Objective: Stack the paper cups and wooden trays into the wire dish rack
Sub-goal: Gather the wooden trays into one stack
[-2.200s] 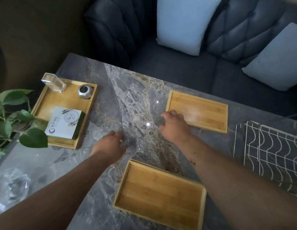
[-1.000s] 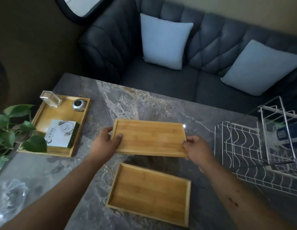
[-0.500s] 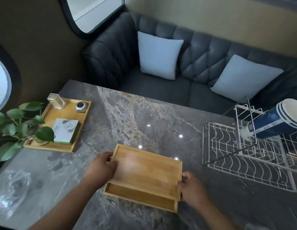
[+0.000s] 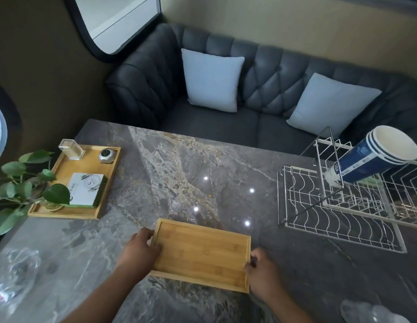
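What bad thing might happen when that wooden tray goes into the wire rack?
The left hand and right hand grip the wooden tray only at its short ends, so it might slip and bang the table. The stack of paper cups lies tilted in the wire dish rack; a bump from the tray might knock it loose.

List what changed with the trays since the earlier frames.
The left grip and right grip took hold of the far tray, carried it toward the person and lowered it onto the near tray, now covering it; both still hold its ends. The rack, cups and side tray stayed put.
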